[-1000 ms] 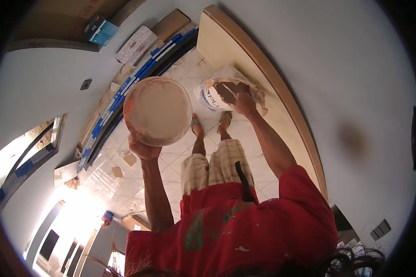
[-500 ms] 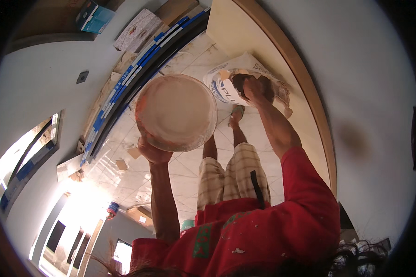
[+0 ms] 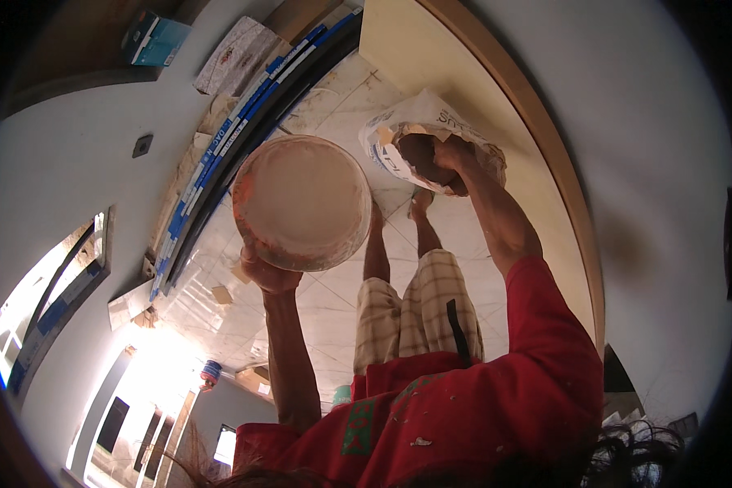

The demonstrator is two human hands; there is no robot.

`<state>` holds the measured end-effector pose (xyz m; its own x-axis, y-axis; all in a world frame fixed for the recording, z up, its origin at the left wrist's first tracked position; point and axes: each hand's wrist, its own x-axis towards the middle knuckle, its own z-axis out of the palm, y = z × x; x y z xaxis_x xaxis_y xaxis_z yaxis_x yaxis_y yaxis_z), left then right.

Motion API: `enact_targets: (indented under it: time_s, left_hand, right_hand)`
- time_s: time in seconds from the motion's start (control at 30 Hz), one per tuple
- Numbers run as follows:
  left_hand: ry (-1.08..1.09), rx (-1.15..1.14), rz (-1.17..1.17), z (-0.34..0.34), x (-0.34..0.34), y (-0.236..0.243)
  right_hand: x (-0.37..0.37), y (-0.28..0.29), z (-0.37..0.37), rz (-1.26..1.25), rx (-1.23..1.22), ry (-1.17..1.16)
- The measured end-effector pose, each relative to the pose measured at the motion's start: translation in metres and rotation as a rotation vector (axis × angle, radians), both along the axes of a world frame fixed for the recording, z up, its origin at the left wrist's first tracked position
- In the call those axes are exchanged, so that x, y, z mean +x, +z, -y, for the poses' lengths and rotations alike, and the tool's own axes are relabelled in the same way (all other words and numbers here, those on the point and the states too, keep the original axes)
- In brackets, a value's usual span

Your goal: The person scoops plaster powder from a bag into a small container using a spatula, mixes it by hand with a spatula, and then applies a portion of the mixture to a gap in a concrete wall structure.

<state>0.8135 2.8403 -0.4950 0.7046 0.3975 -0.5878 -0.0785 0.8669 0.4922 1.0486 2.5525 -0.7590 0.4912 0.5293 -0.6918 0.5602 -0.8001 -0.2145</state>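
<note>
A round, shallow tub (image 3: pixel 305 195) with pale, powdery-looking stuff spread over its inside and reddish patches along its wall is held up by my left hand (image 3: pixel 270 272). The fingers wrap round its near edge, partly hidden beneath it. To the right, a white paper sack (image 3: pixel 423 110) with blue print leans over, its torn mouth facing me and dark inside. My right hand (image 3: pixel 454 154) is closed on the edge of that mouth. The fingertips are hard to make out against the dark opening.
A low cream partition (image 3: pixel 415 49) with a brown top edge curves along the right. Long blue-and-white boxes (image 3: pixel 220 154) line the left wall. Pale floor tiles (image 3: pixel 325 301) carry cardboard scraps (image 3: pixel 222 294). A teal box (image 3: pixel 161 41) sits at the upper left.
The sack has tipped and turned, so its dark mouth shows wider and less of its printed side is seen. My right hand moved with it. The tub shifted slightly left in the view.
</note>
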Motion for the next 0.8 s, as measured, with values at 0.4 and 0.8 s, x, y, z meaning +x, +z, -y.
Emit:
enact_targets:
  time_s: [0.4, 0.8]
  left_hand:
    - [-0.026, -0.1, 0.166, 0.0, -0.01, -0.004]
    - [-0.051, -0.151, 0.225, 0.01, -0.014, -0.009]
  right_hand:
    - [-0.003, -0.033, 0.009, -0.275, -0.001, -0.118]
    - [-0.04, -0.078, 0.03, -0.89, 0.344, -1.351]
